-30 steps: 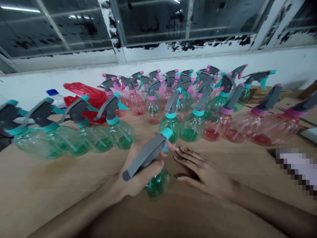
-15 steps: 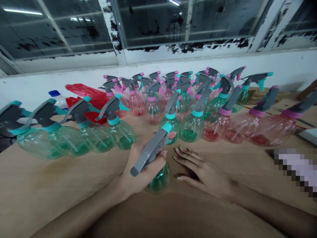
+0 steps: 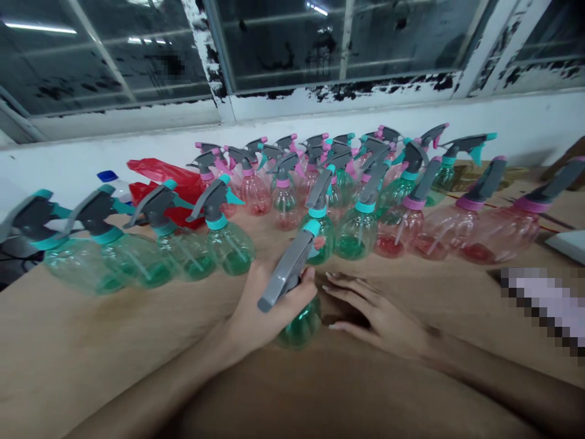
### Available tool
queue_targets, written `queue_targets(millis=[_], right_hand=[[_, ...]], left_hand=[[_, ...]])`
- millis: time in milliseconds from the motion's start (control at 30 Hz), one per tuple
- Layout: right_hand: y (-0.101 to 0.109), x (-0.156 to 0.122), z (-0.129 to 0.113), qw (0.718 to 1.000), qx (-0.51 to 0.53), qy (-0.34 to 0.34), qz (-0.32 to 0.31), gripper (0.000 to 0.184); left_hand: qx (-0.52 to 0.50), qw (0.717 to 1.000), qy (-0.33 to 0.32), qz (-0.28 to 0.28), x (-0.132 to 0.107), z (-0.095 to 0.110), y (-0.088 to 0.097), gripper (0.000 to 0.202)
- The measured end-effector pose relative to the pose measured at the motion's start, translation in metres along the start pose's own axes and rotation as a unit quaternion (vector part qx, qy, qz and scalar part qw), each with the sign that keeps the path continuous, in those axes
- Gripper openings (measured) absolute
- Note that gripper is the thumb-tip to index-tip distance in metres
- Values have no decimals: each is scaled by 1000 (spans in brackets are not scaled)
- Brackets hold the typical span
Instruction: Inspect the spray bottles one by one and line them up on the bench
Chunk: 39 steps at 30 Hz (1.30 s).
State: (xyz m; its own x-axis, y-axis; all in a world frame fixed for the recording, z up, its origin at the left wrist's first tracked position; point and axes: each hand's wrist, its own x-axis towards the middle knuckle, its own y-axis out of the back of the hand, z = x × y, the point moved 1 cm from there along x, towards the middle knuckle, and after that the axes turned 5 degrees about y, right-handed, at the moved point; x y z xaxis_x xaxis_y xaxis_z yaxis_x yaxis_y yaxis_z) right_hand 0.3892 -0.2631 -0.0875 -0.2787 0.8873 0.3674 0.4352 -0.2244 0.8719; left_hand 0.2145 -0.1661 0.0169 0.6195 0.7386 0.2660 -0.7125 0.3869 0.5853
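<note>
My left hand (image 3: 269, 305) is wrapped round the neck of a green spray bottle (image 3: 299, 329) with a grey and turquoise spray head. The bottle is near the table's front edge, its nozzle pointing away and to the right. Fingers and palm hide its collar. Beside it, my right hand (image 3: 372, 311) lies palm down on the table, fingers apart and holding nothing. Just beyond my hands stand two green spray bottles (image 3: 351, 238). To the left is a row of several green spray bottles (image 3: 235, 256); pink spray bottles (image 3: 397, 231) stand to the right.
Many more pink and green spray bottles crowd the back (image 3: 256, 192). A red plastic bag (image 3: 167, 177) and a blue-capped white bottle (image 3: 114, 186) lie behind the left row. A blurred-out flat object (image 3: 548, 305) is at the right. A white wall with windows (image 3: 347, 49) rises behind.
The view has shifted slightly. My left hand and the held spray bottle appear a little farther right and nearer my right hand. The grip is the same.
</note>
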Motion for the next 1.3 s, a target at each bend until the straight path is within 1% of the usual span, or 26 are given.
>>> queue_targets(millis=[100,200,333,400,467,533,567,600,667,800,900,967,1033,1167,1300], right_hand=[[10,12,-19,999,35,-8,27,52],[18,33,-40,996,37,-20,80,56],[14,62,-60,991,-14,-52,124,72],[11,73,-66,986,-51,-57,147,73],[9,82,-70,983,-84,-52,158,69],[9,88,-70,982,-109,-49,148,64],[11,91,-70,982,-119,-49,140,61],[12,93,-69,982,-128,-53,132,59],[14,99,-66,980,-142,-68,120,57],[15,111,-58,976,-158,-112,102,65],[13,123,-54,974,-157,-123,103,64],[12,130,-51,975,-147,-133,103,64],[12,136,-49,975,-139,-142,99,64],[13,145,-47,971,-150,-158,96,55],[14,152,-45,969,-150,-179,83,55]], left_hand=[[6,1000,-2,5,3,-4,6,23],[25,1000,7,14,7,-10,14,15],[32,999,7,25,9,-15,18,26],[17,1000,-7,14,9,-14,19,29],[2,1000,-22,-13,11,-13,23,38],[16,998,-33,-57,16,-12,32,54],[39,995,-36,-79,18,-12,39,62],[72,991,-36,-104,20,-11,46,67],[135,981,-27,-134,23,-11,63,72],[228,963,-12,-146,16,-7,95,64],[224,961,-16,-163,7,-2,110,50],[221,960,-21,-168,3,1,116,41],[231,958,-17,-167,2,2,119,37],[231,958,-26,-170,2,2,118,37],[246,955,-6,-166,3,-2,115,47]])
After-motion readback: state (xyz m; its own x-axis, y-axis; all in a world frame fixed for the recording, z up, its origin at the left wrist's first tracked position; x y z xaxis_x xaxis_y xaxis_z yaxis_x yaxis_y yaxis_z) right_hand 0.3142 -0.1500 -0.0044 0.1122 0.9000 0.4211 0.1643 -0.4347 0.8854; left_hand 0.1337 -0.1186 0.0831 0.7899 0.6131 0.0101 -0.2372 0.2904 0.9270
